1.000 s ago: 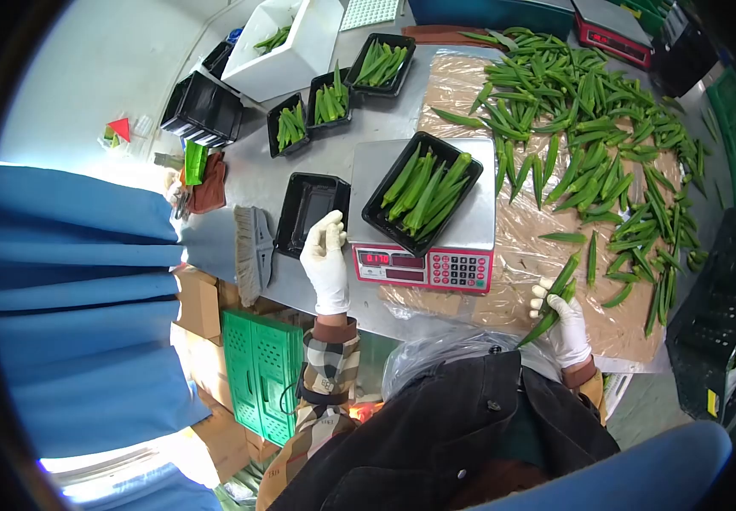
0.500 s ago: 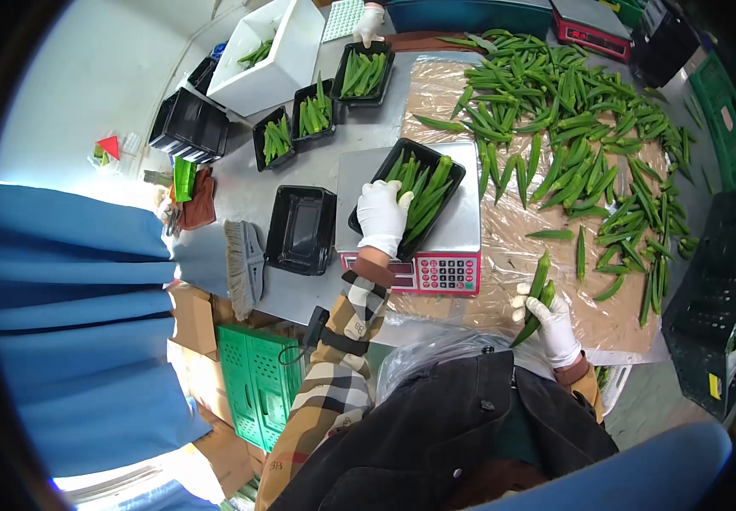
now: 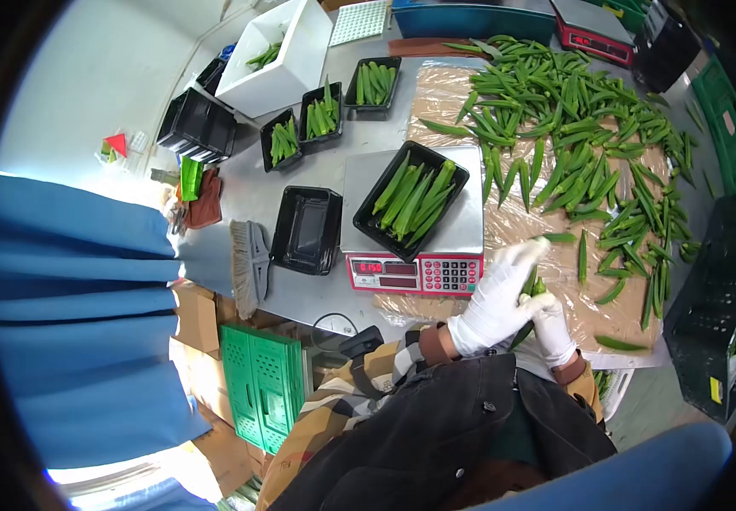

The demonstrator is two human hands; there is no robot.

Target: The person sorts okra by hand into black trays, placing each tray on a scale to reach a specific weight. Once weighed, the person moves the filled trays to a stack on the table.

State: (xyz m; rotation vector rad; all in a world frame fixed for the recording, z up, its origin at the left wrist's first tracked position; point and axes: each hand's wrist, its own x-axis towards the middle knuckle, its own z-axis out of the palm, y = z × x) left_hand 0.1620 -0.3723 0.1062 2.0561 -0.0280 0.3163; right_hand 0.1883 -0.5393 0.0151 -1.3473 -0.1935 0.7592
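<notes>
In front of me, both my gloved hands meet over the near edge of the wrapped board. My right hand (image 3: 553, 330) is closed around okra pods (image 3: 520, 335). My left hand (image 3: 497, 298) reaches across with its fingers along the same pods, partly covering them. To the left, a black tray of okra (image 3: 415, 200) rests tilted in angle on the scale (image 3: 359, 170), whose red display seems to read 0.150. A single okra pod (image 3: 620, 343) lies on the board to the right of my hands.
A large okra pile (image 3: 572, 111) spreads over the wrapped board (image 3: 440, 94). An unfilled black tray (image 3: 306, 230) and a brush (image 3: 250, 268) lie left of the scale. Three filled trays (image 3: 321, 115) stand behind, near a white foam box (image 3: 278, 68). Dark crates (image 3: 713, 307) stand at right.
My left hand has left the tray on the scale and moved right to the okra at my right hand. A pod now lies on the board's near right. Another person's gloved hand has left the back tray.
</notes>
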